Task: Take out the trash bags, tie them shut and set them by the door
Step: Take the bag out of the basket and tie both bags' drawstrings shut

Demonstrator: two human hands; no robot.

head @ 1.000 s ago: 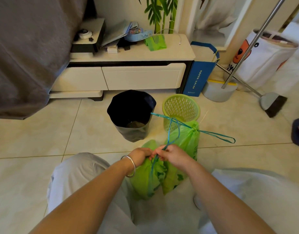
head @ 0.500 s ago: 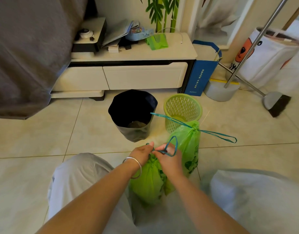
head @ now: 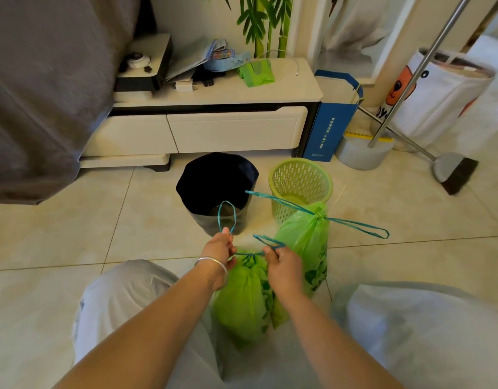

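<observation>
Since the previous frame both hands part: left hand (head: pixel 218 249) and right hand (head: pixel 281 265) each pinch a teal drawstring loop (head: pixel 226 216), cinching the near green plastic trash bag (head: pixel 246 299) on the floor; knot nearly tight

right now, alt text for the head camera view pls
Two bare hands, left hand and right hand, pull teal drawstring loops apart atop a green plastic trash bag on a tiled floor. A second tied green bag stands behind it.
</observation>
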